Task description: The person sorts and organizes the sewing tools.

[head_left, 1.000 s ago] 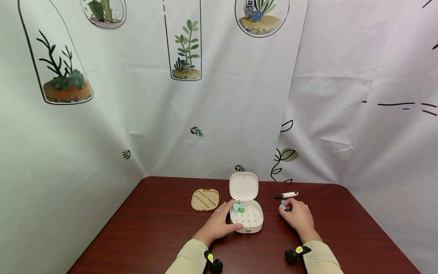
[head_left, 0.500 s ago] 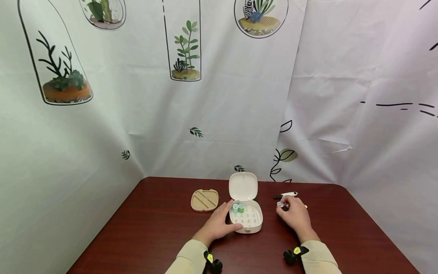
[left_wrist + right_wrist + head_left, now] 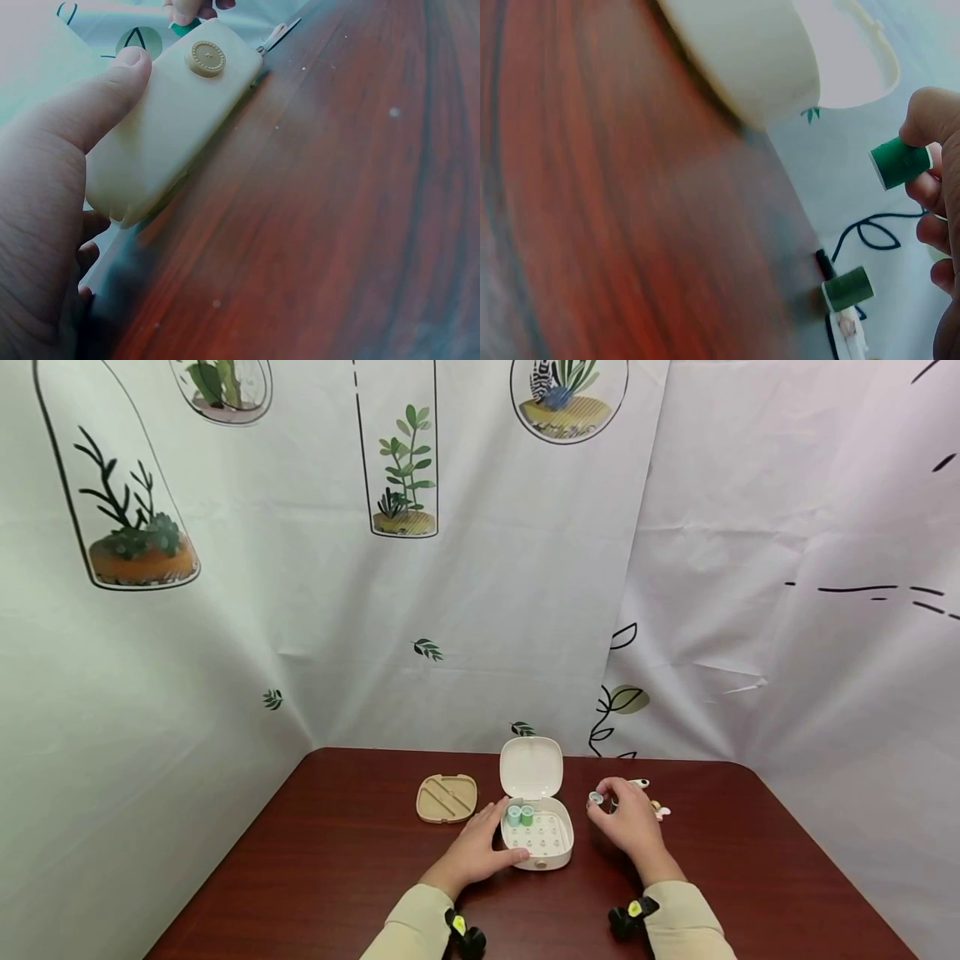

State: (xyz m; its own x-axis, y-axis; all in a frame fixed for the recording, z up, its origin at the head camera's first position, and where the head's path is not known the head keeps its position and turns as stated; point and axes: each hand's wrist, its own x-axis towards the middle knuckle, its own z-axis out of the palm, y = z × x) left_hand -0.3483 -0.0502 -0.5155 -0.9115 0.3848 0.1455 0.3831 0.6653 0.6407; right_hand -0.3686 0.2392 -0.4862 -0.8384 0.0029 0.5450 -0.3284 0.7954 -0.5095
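A cream sewing box stands with its lid raised. Two spools of thread, a pale blue one and a green one, sit upright at the back left among rows of small pegs. My left hand holds the box by its left side, thumb on the front wall near the round clasp. Right of the box, my right hand pinches a green thread spool between thumb and fingers. Another dark green spool stands on the table below that hand.
A beige divided tray lies left of the box. Behind the right hand is a slim black-and-white tool, partly hidden. Small white and yellow pieces lie right of that hand. A printed cloth hangs behind the table.
My right hand has lifted a spool and carried it left towards the box, uncovering the small pieces on its right. The left hand stays on the box.
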